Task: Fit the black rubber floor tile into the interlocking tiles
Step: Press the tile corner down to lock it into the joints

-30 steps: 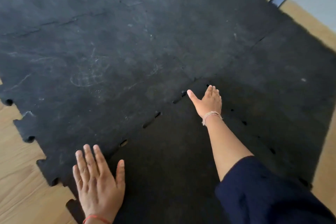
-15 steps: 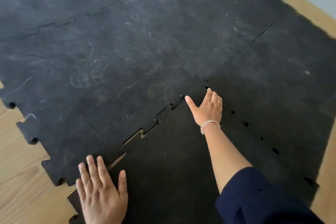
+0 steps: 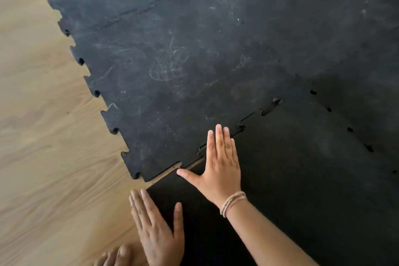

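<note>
My right hand (image 3: pixel 223 168) lies flat with its fingers (image 3: pixel 220 140) straight and close together and the thumb splayed out toward the left of the frame, gripping nothing; the fingertips reach across the toothed seam, and the palm presses on the black rubber floor tile (image 3: pixel 291 190). A beaded bracelet (image 3: pixel 233 203) circles that wrist. My left hand (image 3: pixel 158 231) rests lower in the frame, also flat, fingers (image 3: pixel 140 205) together and thumb apart; its fingers lie along the tile's left edge, partly over the wooden floor (image 3: pixel 54 157), while the thumb sits on the tile.

The tile fills the lower right of the frame, darker and cleaner than the scuffed interlocking tiles (image 3: pixel 172 60) that cover the top and centre. Along their shared edge, just left of my right thumb, a narrow gap (image 3: pixel 179 167) shows bare wood, so the teeth there are not fully seated. Further up the seam toward the right, small dark openings remain. A second row of openings runs down the right side of the frame. Toes (image 3: pixel 116 255) show at the bottom edge, beside my left hand.
</note>
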Available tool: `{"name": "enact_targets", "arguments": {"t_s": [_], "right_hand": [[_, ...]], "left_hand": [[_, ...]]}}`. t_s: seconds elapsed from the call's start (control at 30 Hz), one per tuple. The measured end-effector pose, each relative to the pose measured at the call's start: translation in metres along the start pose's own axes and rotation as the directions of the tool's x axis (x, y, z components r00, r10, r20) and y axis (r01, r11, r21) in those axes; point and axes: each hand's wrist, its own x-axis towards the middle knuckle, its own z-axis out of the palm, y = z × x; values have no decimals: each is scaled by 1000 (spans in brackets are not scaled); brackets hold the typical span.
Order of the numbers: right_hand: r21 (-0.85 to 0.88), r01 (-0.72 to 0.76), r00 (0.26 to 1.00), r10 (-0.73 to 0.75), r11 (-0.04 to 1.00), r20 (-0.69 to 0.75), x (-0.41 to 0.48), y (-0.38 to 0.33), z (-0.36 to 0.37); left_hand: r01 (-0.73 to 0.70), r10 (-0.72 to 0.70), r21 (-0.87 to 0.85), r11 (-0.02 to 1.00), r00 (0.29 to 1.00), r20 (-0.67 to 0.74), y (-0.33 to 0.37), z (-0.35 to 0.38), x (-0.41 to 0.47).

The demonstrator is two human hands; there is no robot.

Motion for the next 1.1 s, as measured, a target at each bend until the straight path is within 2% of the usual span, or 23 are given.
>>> {"name": "enact_targets", "arguments": {"t_s": [0.2, 0.27, 0.4, 0.53, 0.67, 0.87, 1.1], "right_hand": [[110, -79, 991, 90, 991, -95, 18, 11, 0], [104, -81, 989, 93, 991, -113, 20, 11, 2], [72, -16, 994, 24, 997, -110, 14, 10, -4], [-15, 183, 982, -183, 983, 43, -25, 13, -4], [-100, 227, 970, -216, 969, 112, -28, 29, -2], [-77, 326, 944, -319, 942, 91, -18, 33, -2], [-30, 295, 952, -291, 955, 89, -15, 33, -1]], "left_hand": [[-211, 195, -146, 967, 974, -114, 3, -6, 16], [-193, 186, -104, 976, 980, -71, 3, -5, 17], [-115, 110, 95, 989, 992, 58, 4, -5, 19], [-239, 216, 154, 959, 965, 151, 9, -15, 11], [-390, 335, 157, 907, 897, 289, 6, -14, 3], [-418, 357, 159, 895, 882, 307, 6, -12, 10], [-400, 330, 186, 897, 888, 321, 10, -9, 9]]}}
